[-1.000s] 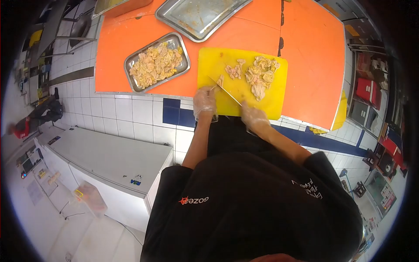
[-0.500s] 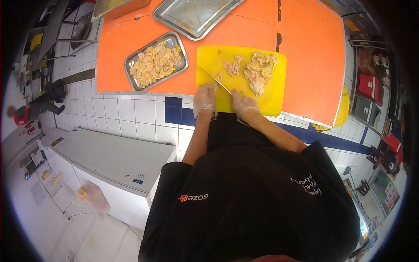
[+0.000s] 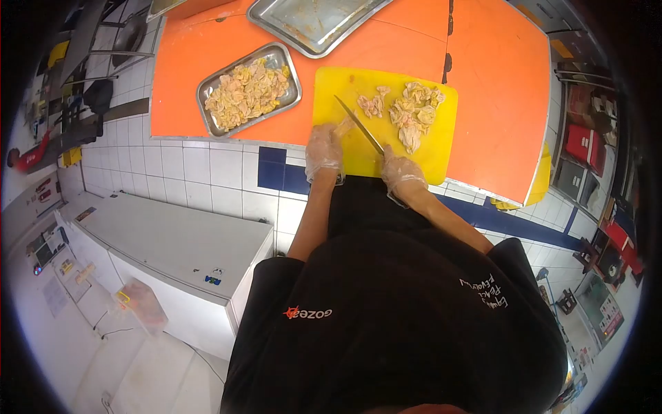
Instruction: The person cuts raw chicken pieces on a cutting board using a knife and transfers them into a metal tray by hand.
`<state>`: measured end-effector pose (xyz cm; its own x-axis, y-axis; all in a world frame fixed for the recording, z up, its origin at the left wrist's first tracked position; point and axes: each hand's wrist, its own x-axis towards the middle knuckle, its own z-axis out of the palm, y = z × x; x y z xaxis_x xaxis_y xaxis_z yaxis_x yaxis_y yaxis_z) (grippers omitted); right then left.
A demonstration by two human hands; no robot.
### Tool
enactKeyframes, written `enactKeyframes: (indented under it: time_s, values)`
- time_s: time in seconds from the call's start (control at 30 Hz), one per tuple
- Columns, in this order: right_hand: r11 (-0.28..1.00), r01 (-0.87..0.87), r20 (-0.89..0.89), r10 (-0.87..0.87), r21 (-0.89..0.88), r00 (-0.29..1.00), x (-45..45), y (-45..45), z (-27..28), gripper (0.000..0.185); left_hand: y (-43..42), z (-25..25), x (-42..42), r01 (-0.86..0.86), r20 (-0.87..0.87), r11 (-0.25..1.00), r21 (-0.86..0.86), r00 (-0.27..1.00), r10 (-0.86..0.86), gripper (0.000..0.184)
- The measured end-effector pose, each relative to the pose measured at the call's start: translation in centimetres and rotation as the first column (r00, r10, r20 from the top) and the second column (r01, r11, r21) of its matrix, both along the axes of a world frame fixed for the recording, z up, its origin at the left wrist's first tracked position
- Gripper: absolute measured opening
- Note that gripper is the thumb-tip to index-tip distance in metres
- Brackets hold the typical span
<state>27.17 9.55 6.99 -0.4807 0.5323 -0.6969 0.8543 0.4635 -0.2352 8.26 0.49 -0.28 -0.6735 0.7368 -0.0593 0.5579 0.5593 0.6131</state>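
A yellow cutting board (image 3: 345, 83) lies at the near edge of the orange table. My right hand (image 3: 403, 172), in a clear plastic glove, is closed round the handle of a knife (image 3: 361, 127), its blade slanting up and left over the board. At the board's left edge my gloved left hand (image 3: 324, 148) has its fingers closed on a pale strip of meat (image 3: 345, 125), just left of the blade. Beyond the knife sit a small pile of cut meat (image 3: 373, 103) and a larger heap of pale, crinkled meat pieces (image 3: 416, 114).
A metal tray (image 3: 296, 94) of cut meat stands left of the board. Behind it is a larger metal tray (image 3: 318, 50) with residue on it. The orange table (image 3: 496, 103) extends to the right. A white chest freezer (image 3: 172, 241) stands at the lower left. Far left is another person (image 3: 31, 157).
My right hand has drawn the knife rightward, away from my left fingers, and the blade is now steeper. My left hand stays at the board's left edge with the meat strip.
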Motion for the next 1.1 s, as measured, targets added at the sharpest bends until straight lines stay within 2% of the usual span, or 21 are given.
enactKeyframes:
  time_s: [0.07,0.17,0.27,0.4,0.5,0.6,0.7,0.77,0.8,0.87,0.93,1.07,1.1]
  values:
    - [0.998,0.035,-0.003,-0.035,-0.047,0.999,-0.4,0.3,1.8,0.030,0.1,-0.1,0.0,0.056,-0.054,0.995,0.076,0.997,-0.052,0.019]
    - [0.998,0.006,0.026,-0.005,-0.056,1.000,0.1,0.0,1.1,0.032,0.9,0.0,0.4,0.016,0.002,0.994,0.105,1.000,-0.016,0.020]
    - [0.998,-0.025,0.033,0.027,-0.058,0.999,0.4,-0.2,0.4,0.032,1.0,-1.4,-0.3,0.022,0.092,0.999,0.037,0.995,-0.025,0.023]
    - [0.995,-0.067,0.029,0.069,-0.071,0.997,0.7,-0.4,-0.9,0.037,0.8,-1.5,-0.3,0.007,0.106,0.998,0.060,0.994,-0.013,0.021]
    - [0.993,-0.024,0.075,0.033,-0.114,0.997,-0.7,-0.2,-0.1,0.031,1.2,-0.9,-0.4,0.023,0.075,0.998,0.056,0.997,-0.027,0.017]
    - [0.999,-0.025,-0.007,0.024,-0.043,1.000,-2.9,-0.4,-1.7,0.030,1.0,-0.6,-0.2,0.049,0.087,0.996,0.075,0.995,-0.055,0.016]
    - [1.000,-0.012,-0.083,0.011,-0.009,0.997,-7.5,0.8,-3.4,0.031,1.0,-2.1,-0.4,0.093,0.037,0.996,0.001,0.995,-0.093,0.012]
    - [0.997,-0.062,-0.137,0.067,0.045,0.988,-8.5,1.3,-3.5,0.031,1.2,-1.6,-0.6,0.084,0.078,0.996,0.011,0.993,-0.085,0.014]
    - [0.998,-0.054,-0.140,0.060,0.046,0.988,-7.0,0.8,-3.6,0.031,1.2,-1.1,-0.7,0.092,0.075,0.996,0.011,0.993,-0.092,0.014]
    - [0.992,-0.085,-0.149,0.099,0.096,0.984,-1.3,-0.6,-3.5,0.030,1.5,-0.5,-0.5,-0.025,0.183,0.997,-0.067,0.982,0.037,0.022]
    - [0.998,-0.045,0.081,0.048,-0.044,0.996,1.9,-0.8,-2.4,0.027,1.6,-0.7,-0.7,-0.021,0.186,0.998,-0.057,0.982,0.031,0.023]
    - [0.994,-0.062,0.047,0.066,-0.090,0.997,2.4,0.5,-1.3,0.031,1.1,-1.0,-1.1,-0.040,0.246,0.999,-0.034,0.968,0.047,0.025]
    - [0.997,-0.009,0.045,0.012,-0.078,0.999,2.2,0.9,-1.5,0.033,1.1,-0.9,-1.1,-0.035,0.242,0.999,-0.028,0.969,0.041,0.025]
